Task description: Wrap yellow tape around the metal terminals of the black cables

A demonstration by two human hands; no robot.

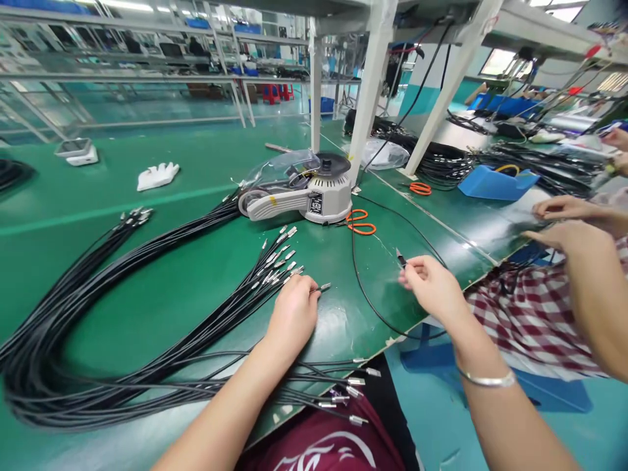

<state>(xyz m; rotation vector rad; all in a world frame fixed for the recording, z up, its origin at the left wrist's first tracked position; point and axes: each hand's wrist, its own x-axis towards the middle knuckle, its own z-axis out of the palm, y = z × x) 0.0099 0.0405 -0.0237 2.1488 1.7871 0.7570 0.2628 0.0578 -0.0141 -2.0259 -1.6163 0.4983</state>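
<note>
My left hand (296, 309) is closed on a thin black cable, whose silver connector end (325, 286) sticks out past the fingertips. Held in the pinched fingers of my right hand (434, 288) is a small black piece with a pointed silver tip (399, 256); its exact kind is unclear. A large bundle of black cables (122, 261) curves over the green table on the left. Silver connectors (275, 268) at one bundle end lie just beyond my left hand. Other cable ends (354, 382) stretch under my left forearm towards the table edge.
A grey round tape dispenser machine (326, 193) stands ahead, orange-handled scissors (362, 229) beside it. A loose black cable (360, 288) loops between my hands. Farther right are more scissors (420, 188), a blue tape holder (498, 183) and a co-worker's hands (564, 222). White posts (370, 78) rise behind.
</note>
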